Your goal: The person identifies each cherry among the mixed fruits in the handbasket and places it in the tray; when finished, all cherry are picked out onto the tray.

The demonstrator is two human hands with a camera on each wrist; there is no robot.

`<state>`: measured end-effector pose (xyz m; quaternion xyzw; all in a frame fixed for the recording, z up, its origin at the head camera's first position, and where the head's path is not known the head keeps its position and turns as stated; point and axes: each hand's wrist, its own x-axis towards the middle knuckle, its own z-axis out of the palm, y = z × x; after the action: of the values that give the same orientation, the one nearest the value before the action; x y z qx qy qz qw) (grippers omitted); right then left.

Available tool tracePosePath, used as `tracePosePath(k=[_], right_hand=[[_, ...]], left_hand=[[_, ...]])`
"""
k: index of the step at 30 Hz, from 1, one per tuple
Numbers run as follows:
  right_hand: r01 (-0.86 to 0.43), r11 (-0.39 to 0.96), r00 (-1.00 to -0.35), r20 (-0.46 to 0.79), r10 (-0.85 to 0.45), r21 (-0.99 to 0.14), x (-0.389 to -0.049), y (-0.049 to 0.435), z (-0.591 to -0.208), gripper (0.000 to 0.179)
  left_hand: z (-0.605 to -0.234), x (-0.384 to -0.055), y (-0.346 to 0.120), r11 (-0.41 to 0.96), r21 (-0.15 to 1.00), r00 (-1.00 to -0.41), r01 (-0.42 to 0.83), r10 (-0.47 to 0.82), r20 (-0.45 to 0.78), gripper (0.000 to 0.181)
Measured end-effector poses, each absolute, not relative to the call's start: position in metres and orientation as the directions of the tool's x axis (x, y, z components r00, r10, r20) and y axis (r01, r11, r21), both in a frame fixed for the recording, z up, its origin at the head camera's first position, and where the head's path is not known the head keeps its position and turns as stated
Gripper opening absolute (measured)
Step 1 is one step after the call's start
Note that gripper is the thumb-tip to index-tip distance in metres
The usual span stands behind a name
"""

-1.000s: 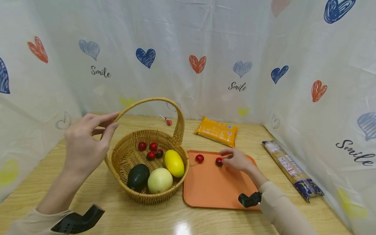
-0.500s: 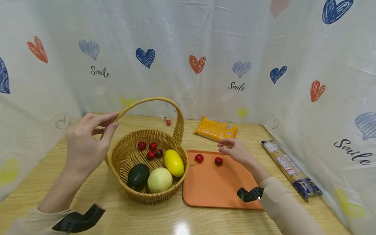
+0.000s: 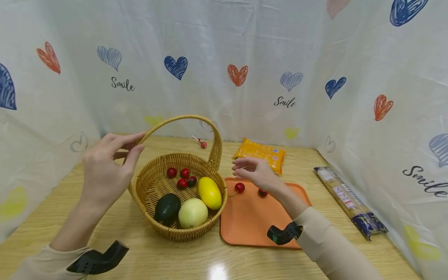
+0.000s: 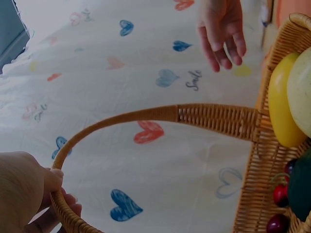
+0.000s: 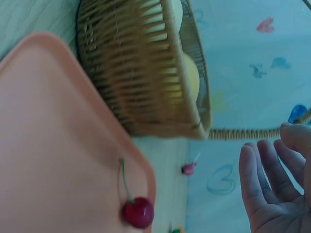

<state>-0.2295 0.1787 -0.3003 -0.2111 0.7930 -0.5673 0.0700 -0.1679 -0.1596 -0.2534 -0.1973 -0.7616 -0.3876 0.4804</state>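
Observation:
My left hand (image 3: pixel 110 167) pinches the handle (image 3: pixel 182 117) of a wicker basket (image 3: pixel 178 234) between thumb and fingers. Inside the basket lie several cherries (image 3: pixel 182 183), a dark green avocado-like fruit (image 3: pixel 167 209), a pale green round fruit (image 3: pixel 193 213) and a yellow oval fruit (image 3: pixel 210 193). My right hand (image 3: pixel 257 171) hovers with relaxed fingers above the far side of an orange tray (image 3: pixel 252 225), holding nothing. On the tray sit two cherries, one with a long stem (image 5: pixel 138 212) and a darker one (image 3: pixel 262 193) partly hidden by the right forearm.
An orange packet (image 3: pixel 259 149) lies behind the tray, partly covered by the right hand. A red lollipop (image 3: pixel 202 144) lies behind the basket. To the right, a long noodle-like package (image 3: pixel 350 202) rests by the curtain (image 3: pixel 210 39), which encloses the table (image 3: pixel 157 260).
My right hand has let go of the darker cherry, risen off the tray and moved left toward the basket. The left hand keeps its hold on the handle.

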Motion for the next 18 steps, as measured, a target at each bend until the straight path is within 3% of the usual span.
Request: tracePosePath(k=[5,11,18], right_hand=[[-0.282,0.231,-0.869,0.146,-0.473,-0.931,-0.228,0.158,-0.298,0.035],[-0.328,0.294,-0.846,0.141,-0.515,-0.898,-0.225,0.137,-0.298,0.034],[-0.388,0.272,-0.777,0.154,-0.611,-0.88,-0.223,0.109,-0.298,0.034]], left_hand=[[-0.254,-0.167,-0.16,0.63,0.399,-0.464,0.666,-0.069,0.883,0.026],[-0.254,-0.167,-0.159,0.64,0.398,-0.47,0.657,-0.065,0.88,0.025],[-0.254,-0.166,-0.159,0.644,0.396,-0.471,0.655,-0.061,0.88,0.025]])
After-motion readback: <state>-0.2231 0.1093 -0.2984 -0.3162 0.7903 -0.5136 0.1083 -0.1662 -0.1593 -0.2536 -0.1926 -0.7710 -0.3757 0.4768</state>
